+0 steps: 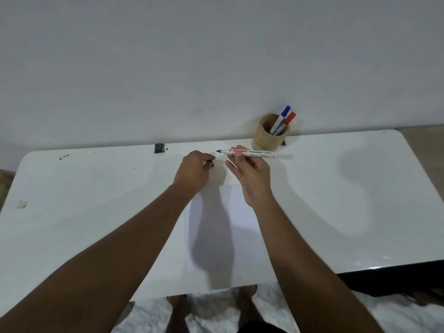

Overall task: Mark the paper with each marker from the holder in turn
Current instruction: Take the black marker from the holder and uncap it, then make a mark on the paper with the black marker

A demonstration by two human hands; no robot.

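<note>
Right hand (249, 171) around uncapped marker (249, 153)

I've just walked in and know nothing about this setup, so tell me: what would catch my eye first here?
Two bare arms reach over a white table; the right hand holds an uncapped black marker level above it, while the left hand pinches what looks like its black cap. Below the hands lies a blank sheet of paper. At the table's far edge a tan holder keeps a blue-capped marker and a red-capped marker.
</note>
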